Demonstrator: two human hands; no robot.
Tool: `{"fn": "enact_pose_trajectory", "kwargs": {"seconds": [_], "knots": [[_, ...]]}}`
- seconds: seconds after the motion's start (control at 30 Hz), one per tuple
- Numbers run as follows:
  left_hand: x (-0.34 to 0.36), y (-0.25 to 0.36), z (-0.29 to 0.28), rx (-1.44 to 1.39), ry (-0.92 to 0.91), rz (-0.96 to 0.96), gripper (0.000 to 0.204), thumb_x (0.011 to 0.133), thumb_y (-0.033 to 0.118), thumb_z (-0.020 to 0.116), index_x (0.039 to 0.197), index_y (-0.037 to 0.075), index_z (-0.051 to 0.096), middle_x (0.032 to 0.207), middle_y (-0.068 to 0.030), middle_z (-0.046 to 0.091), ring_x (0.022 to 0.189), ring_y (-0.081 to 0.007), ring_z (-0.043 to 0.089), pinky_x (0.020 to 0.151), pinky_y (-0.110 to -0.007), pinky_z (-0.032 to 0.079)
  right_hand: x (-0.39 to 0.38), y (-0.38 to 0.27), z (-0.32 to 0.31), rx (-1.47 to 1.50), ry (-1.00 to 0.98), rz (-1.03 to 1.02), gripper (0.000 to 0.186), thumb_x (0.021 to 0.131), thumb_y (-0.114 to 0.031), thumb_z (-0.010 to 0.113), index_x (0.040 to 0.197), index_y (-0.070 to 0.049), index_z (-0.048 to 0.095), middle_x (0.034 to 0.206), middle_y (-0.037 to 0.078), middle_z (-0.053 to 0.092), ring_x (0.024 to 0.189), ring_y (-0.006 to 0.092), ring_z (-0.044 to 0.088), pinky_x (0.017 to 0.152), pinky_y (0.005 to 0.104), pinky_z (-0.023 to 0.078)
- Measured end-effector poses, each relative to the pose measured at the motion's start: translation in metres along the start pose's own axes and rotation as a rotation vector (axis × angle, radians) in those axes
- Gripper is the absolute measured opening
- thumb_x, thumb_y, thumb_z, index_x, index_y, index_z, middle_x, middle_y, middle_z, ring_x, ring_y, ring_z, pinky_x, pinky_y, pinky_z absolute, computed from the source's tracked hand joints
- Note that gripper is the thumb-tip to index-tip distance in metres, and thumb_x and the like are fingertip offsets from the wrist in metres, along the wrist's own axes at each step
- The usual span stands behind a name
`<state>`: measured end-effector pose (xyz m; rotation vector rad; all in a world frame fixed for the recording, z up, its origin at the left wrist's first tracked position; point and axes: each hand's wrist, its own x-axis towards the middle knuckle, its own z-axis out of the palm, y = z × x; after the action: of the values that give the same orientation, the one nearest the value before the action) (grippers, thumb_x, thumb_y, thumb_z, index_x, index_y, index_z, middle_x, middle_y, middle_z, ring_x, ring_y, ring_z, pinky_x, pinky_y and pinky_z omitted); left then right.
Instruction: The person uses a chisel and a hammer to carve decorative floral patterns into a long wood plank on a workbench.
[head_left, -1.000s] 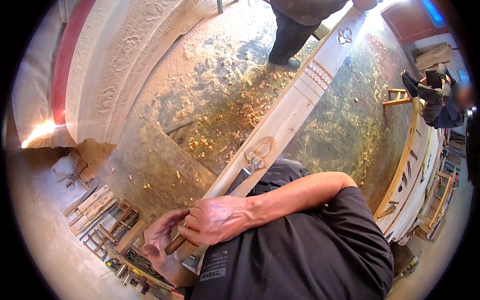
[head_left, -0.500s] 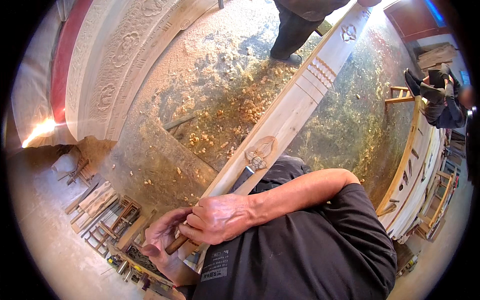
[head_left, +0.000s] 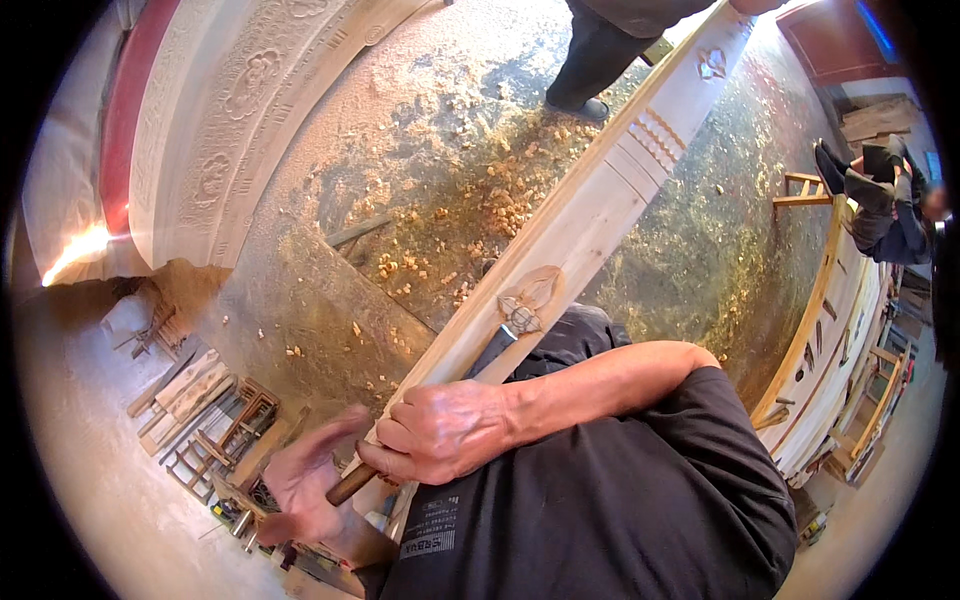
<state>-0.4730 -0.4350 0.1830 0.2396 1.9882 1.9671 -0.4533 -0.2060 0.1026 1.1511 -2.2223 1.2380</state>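
My right hand (head_left: 447, 432) is closed around a wood chisel, gripping it low on its brown wooden handle (head_left: 347, 487). The steel blade (head_left: 494, 350) points away from me, its tip at the near edge of a carved flower (head_left: 522, 312). That flower is cut into a long pale wooden board (head_left: 590, 215), which runs from beside my body to the far upper right. My left hand (head_left: 308, 480), slightly blurred, is held beside the handle's butt end with its fingers spread and nothing in them. Farther along the board are a carved notched band (head_left: 657, 137) and another flower (head_left: 711, 65).
Another person (head_left: 590, 50) stands at the board's far end. A second person (head_left: 885, 200) sits at the right, near a bench (head_left: 835, 330) with several tools. Wood shavings (head_left: 510, 205) litter the floor. Large carved panels (head_left: 215, 130) stand at the left, above stacked timber (head_left: 195, 385).
My left hand has opened and moved left, away from the chisel handle. The right hand keeps its hold, and the blade tip sits slightly nearer the flower. The view has shifted a little.
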Motion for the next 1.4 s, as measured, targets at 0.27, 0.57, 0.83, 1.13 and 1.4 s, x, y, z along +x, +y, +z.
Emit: {"fn": "enact_pose_trajectory", "kwargs": {"seconds": [0.27,0.57,0.83,1.13,1.4], "knots": [[0.002,0.009,-0.011,-0.232,0.34,0.267,0.13,0.089,0.101,0.025,0.114,-0.017,0.071,0.114,-0.0404,0.073,0.106,-0.0508,0.075,0.102,-0.058,0.06,0.0,0.003,-0.003,-0.009,0.024,0.016,0.045,0.088,-0.024,0.068,0.121,0.007,0.068,0.082,0.002,0.055,0.068,0.0164,0.063,0.055,0.0316,0.048],[0.0,0.003,-0.014,0.027,0.301,0.23,0.126,0.089,0.102,0.025,0.11,-0.013,0.071,0.103,-0.0378,0.075,0.097,-0.047,0.078,0.096,-0.055,0.062,0.001,0.002,-0.001,-0.009,0.002,0.028,0.046,0.089,-0.024,0.069,0.122,0.008,0.068,0.082,0.004,0.057,0.069,0.0186,0.065,0.056,0.0324,0.05],[-0.005,-0.015,-0.005,-0.039,0.116,0.203,0.124,0.091,0.099,0.033,0.116,-0.017,0.069,0.109,-0.0391,0.073,0.103,-0.0477,0.077,0.099,-0.056,0.061,-0.001,0.001,-0.003,-0.008,-0.05,0.033,0.046,0.089,-0.024,0.068,0.124,0.007,0.068,0.081,0.003,0.055,0.068,0.0176,0.064,0.056,0.0323,0.05],[-0.011,-0.024,-0.012,-0.115,0.239,0.183,0.129,0.091,0.1,0.023,0.114,-0.018,0.069,0.099,-0.0333,0.075,0.09,-0.0451,0.077,0.088,-0.054,0.065,0.003,0.003,-0.002,-0.051,-0.054,0.036,0.045,0.09,-0.022,0.066,0.123,0.008,0.067,0.079,0.002,0.054,0.068,0.0164,0.062,0.056,0.0307,0.048],[-0.015,-0.005,-0.023,-0.137,0.34,0.146,0.116,0.098,0.093,0.028,0.117,-0.013,0.071,0.097,-0.0264,0.077,0.081,-0.036,0.077,0.078,-0.046,0.066,0.008,-0.022,-0.048,-0.37,0.067,0.008,0.044,0.086,-0.021,0.068,0.118,0.01,0.069,0.076,-0.001,0.054,0.064,0.012,0.06,0.054,0.0261,0.044]]}}
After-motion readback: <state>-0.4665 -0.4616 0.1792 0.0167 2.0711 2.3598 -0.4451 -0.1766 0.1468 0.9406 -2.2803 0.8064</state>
